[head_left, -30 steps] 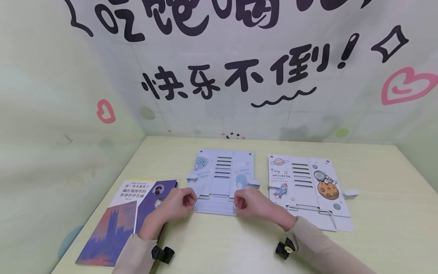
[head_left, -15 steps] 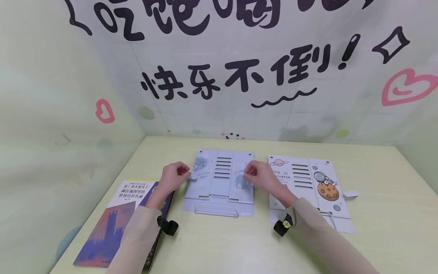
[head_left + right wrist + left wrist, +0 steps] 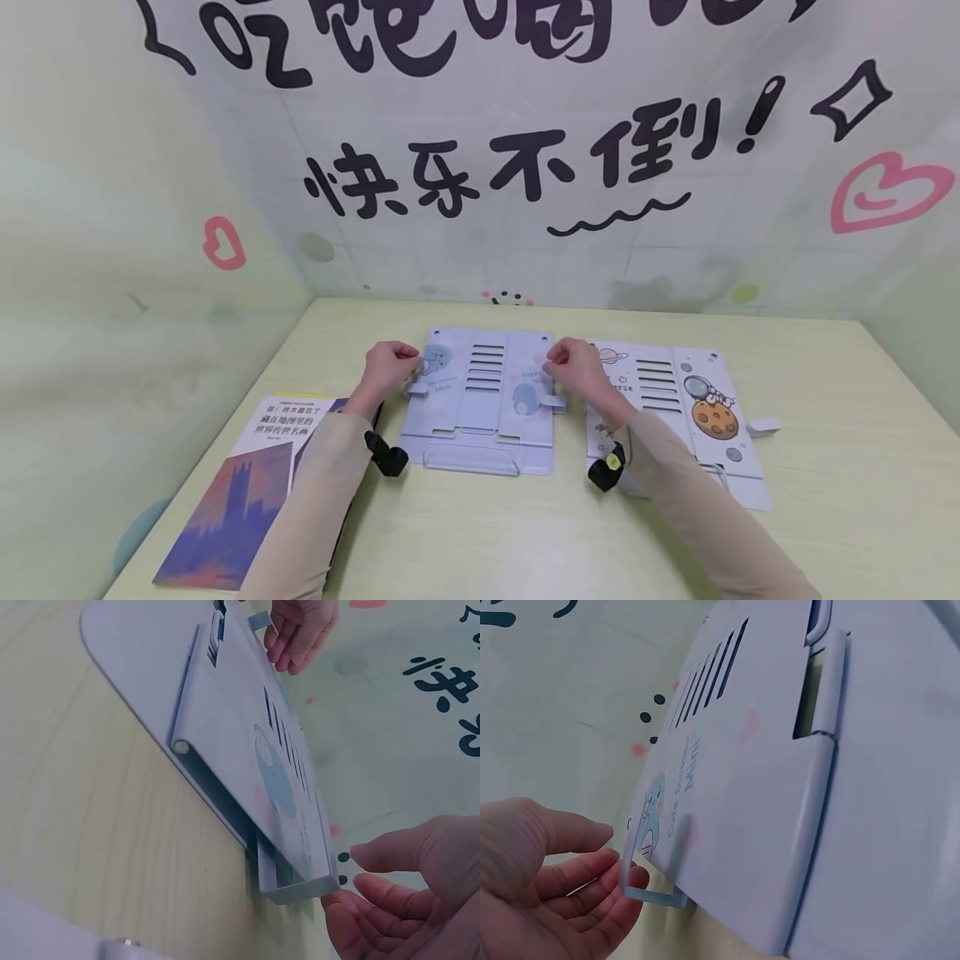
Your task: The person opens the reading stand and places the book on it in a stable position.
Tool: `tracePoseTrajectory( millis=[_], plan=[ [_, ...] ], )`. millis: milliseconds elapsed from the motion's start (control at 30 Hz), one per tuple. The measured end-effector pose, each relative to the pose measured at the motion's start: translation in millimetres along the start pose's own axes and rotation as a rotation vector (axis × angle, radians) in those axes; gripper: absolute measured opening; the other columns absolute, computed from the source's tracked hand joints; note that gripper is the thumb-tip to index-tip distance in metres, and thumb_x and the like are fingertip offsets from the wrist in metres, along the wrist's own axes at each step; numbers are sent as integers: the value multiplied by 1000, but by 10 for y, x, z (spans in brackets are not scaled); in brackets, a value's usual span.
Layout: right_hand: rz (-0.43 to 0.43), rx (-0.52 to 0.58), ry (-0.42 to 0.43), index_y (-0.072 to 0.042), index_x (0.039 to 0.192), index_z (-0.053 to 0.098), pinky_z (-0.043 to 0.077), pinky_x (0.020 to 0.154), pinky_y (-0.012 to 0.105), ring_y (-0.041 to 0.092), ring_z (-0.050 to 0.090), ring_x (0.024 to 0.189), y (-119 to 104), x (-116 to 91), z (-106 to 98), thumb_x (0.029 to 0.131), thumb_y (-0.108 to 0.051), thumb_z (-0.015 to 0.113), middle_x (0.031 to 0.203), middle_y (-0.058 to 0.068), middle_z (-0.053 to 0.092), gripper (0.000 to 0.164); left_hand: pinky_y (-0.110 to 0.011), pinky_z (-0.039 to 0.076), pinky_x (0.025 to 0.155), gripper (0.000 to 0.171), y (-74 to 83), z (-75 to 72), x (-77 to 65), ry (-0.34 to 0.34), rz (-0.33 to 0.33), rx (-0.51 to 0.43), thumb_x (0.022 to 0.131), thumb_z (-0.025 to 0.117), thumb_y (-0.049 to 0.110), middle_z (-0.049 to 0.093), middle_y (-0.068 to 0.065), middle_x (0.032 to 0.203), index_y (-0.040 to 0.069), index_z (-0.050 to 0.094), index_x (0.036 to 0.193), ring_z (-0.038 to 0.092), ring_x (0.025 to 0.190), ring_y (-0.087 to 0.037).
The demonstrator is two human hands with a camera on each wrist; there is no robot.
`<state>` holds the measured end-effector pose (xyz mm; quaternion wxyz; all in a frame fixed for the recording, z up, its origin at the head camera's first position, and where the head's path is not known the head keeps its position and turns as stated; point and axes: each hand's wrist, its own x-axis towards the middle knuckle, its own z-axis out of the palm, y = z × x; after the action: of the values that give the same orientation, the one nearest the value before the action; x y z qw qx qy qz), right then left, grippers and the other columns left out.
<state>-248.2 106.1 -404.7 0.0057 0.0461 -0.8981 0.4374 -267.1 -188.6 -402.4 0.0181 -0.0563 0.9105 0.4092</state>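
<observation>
Currently, the head view shows a pale blue bookstand [image 3: 483,410] lying at the middle of the table [image 3: 480,533], its wire rest [image 3: 471,471] along the near edge. At its left side is the left hand [image 3: 388,367], near the left clip [image 3: 417,387]; across from it the right hand [image 3: 577,367] is at the far part of the right side, near the right clip [image 3: 553,402]. To the right lies a white bookstand [image 3: 678,429] printed with an astronaut and a planet, partly hidden by the right arm. To the left, books [image 3: 236,492] lie on the table, one partly covered by the left sleeve. Behind the table's far edge is a printed wall [image 3: 480,258].

In the left wrist view, the left hand's thumb stands apart from its loosely bent fingers, and the fingertips are right at the left clip's outer edge; whether they press on it, I cannot tell.

In the right wrist view, the right hand has its thumb apart from its relaxed fingers, with the fingertips right at the right clip's corner; contact is unclear. A dark gap shows beneath the pale blue bookstand's panel.
</observation>
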Motion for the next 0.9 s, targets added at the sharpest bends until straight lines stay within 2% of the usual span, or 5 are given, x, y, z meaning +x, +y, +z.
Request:
tracePoseTrajectory(
  millis=[167, 367, 667, 800, 900],
  plan=[
    [28, -9, -6, 6, 94, 62, 50, 67, 28, 23, 57, 77, 29, 44, 10, 82, 0, 65, 85, 15, 62, 14, -30, 49, 73, 24, 14, 36, 52, -4, -35, -16, 88, 62, 10, 64, -20, 100, -6, 64, 104, 58, 86, -25],
    [130, 1, -32, 5, 103, 60, 49, 64, 24, 22, 58, 80, 45, 106, 23, 83, -2, 65, 92, 16, 62, 21, -31, 49, 75, 24, 42, 58, 92, -18, -91, -26, 88, 62, 10, 63, -21, 104, -6, 64, 105, 58, 88, -25],
    [256, 56, -48, 6, 114, 59, 49, 60, 19, 17, 63, 71, 30, 181, 25, 80, 2, 66, 100, 20, 64, 35, -24, 48, 66, 21, 81, 72, 144, -10, -133, -19, 85, 63, 4, 66, -19, 95, -6, 67, 102, 58, 72, -17],
    [307, 85, -46, 6, 113, 61, 49, 59, 19, 13, 62, 65, 16, 194, 21, 80, 2, 66, 102, 21, 64, 33, -21, 47, 61, 21, 80, 83, 155, 8, -140, -30, 82, 64, 1, 66, -20, 94, -7, 67, 101, 57, 68, -14],
    [327, 113, -42, 6, 111, 62, 49, 57, 19, 11, 59, 61, 16, 204, 17, 80, 4, 65, 99, 21, 65, 31, -22, 49, 62, 22, 85, 90, 149, 16, -145, -51, 82, 63, -1, 65, -22, 99, -7, 67, 102, 59, 71, -17]
  ],
)
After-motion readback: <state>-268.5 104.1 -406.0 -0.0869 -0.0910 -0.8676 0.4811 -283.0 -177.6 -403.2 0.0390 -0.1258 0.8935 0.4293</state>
